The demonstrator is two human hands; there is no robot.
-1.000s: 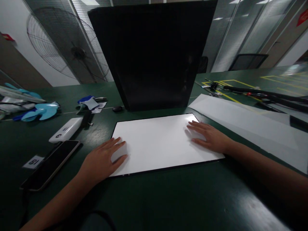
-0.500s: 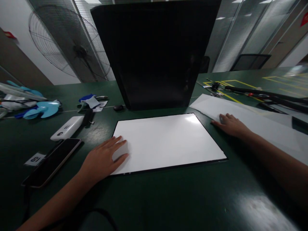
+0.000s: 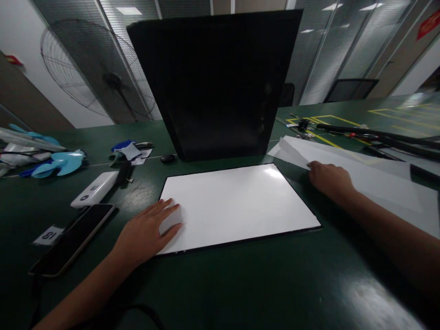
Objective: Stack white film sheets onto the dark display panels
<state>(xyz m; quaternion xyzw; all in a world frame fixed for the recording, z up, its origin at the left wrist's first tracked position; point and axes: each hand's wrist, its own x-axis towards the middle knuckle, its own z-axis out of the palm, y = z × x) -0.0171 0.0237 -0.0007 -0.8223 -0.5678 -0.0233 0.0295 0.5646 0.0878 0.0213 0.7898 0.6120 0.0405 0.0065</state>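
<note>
Left hand (image 3: pixel 146 233): palm down, fingers spread, fingertips resting on the left end of the white board; grasping nothing.

Right hand (image 3: pixel 330 178): fingers curled in, thumb and fingers pinching the near edge of the white paper; fingertips partly hidden.

White board (image 3: pixel 237 206): one, rectangular, dark-edged; flat on the green table (image 3: pixel 240 288), between the two hands, in front of the black panel.

White paper (image 3: pixel 371 167): large sheets, overlapping, right of the board and apart from it; the far left corner of the top sheet is creased and raised.

Black panel (image 3: pixel 220 87): one, large, standing beyond the board.

Small black object (image 3: pixel 167 158): one, just left of the panel's foot.

Phone (image 3: pixel 74 240): one, dark-faced, lying left of the left hand; label (image 3: pixel 48 235) beside it.

White case (image 3: pixel 94 189): one, just beyond the phone.

Light blue blades (image 3: pixel 60 162): far left of the table.

Black rods (image 3: pixel 392 136): several, beyond the paper.

Fan (image 3: pixel 112 81): one, wire-caged, in the left background.
</note>
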